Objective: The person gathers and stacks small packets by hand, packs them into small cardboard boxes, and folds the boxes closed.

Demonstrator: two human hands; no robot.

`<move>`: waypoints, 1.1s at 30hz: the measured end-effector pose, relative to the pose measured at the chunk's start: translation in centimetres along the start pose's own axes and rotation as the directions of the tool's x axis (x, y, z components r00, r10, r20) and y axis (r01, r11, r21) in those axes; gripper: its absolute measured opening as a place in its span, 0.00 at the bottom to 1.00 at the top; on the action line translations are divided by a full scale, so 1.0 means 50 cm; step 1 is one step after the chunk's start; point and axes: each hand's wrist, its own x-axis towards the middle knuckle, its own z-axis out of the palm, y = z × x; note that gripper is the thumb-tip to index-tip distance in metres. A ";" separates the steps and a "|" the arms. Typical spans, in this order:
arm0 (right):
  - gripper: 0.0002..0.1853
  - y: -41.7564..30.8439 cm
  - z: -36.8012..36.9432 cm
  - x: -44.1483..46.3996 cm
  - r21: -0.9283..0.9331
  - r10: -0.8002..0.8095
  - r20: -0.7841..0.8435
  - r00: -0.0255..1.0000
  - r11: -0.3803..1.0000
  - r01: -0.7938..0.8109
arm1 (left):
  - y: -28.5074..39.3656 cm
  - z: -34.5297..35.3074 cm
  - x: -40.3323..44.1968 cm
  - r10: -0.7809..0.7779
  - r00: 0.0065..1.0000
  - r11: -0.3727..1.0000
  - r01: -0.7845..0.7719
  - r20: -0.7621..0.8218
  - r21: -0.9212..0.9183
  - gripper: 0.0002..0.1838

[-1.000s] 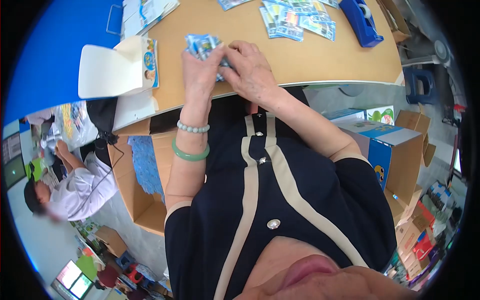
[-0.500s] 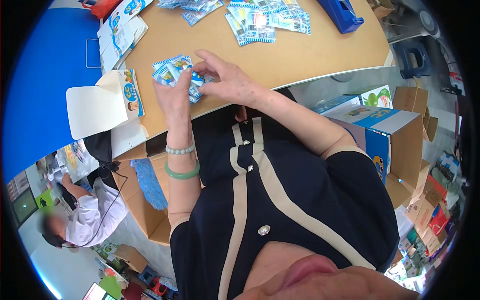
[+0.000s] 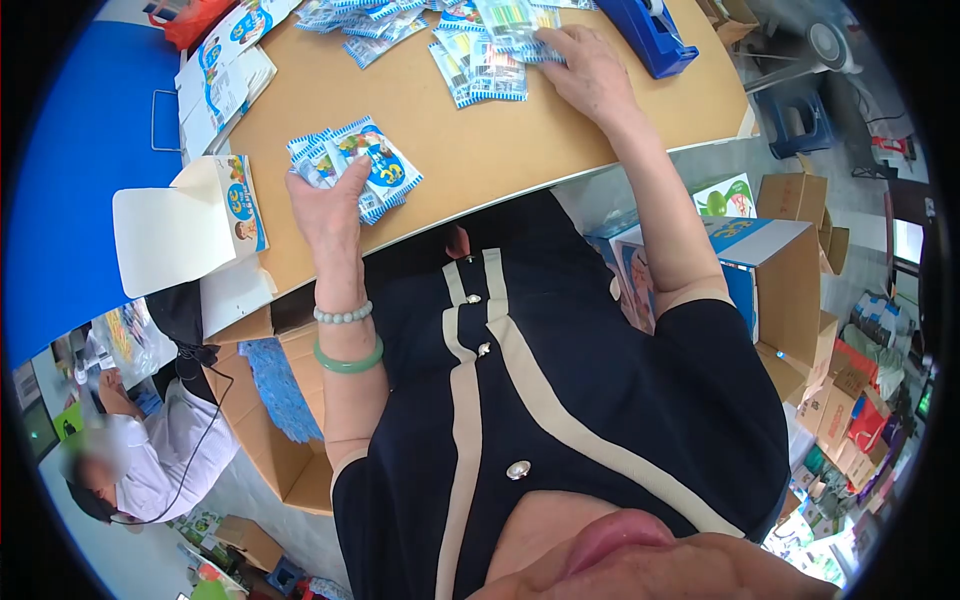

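At eleven o'clock, the left hand (image 3: 325, 218) clamps a stack of blue-and-white plastic packets (image 3: 393, 172), best pinched lightly against fanning. At twelve, the right hand (image 3: 597, 82) touches clear, blue-edged plastic packets (image 3: 498, 78) on the tan counter (image 3: 450, 165); its grip is unclear.

Packets (image 3: 382, 168) — glossy plastic; dispenser (image 3: 655, 40) — smooth blue plas.
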 end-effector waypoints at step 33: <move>0.30 0.041 -0.104 0.061 0.349 0.012 0.639 0.769 0.887 -0.304 | -0.030 -0.011 0.012 0.069 0.997 0.982 -0.065 -0.017 0.176 0.33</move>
